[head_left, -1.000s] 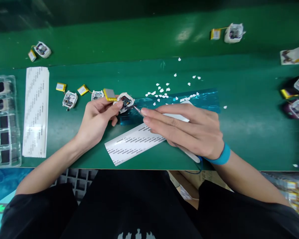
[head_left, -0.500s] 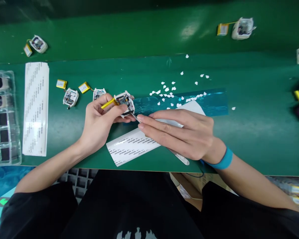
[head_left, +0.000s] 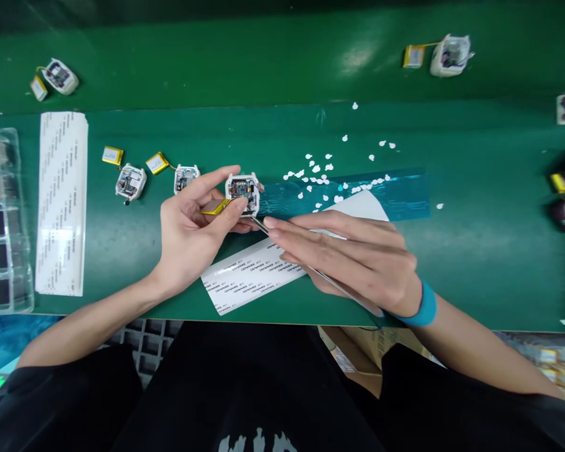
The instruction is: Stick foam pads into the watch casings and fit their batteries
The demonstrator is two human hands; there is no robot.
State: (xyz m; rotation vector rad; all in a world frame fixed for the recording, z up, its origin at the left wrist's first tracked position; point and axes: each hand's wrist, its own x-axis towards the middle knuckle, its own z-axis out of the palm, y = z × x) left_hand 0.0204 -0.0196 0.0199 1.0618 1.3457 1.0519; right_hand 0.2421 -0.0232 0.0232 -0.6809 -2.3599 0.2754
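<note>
Two sets of fingers pinch closely: left hand [head_left: 186, 235] the case [head_left: 257, 202], right hand [head_left: 362, 254] the tweezers [head_left: 260, 226] at its five o'clock; slipping tips could scratch the board [head_left: 243, 188].

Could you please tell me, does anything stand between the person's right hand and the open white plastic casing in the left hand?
No obstacle is visible: only the slim silver metal tool held by the right hand spans the gap, its tip at the near edge of the open white plastic casing.
</note>
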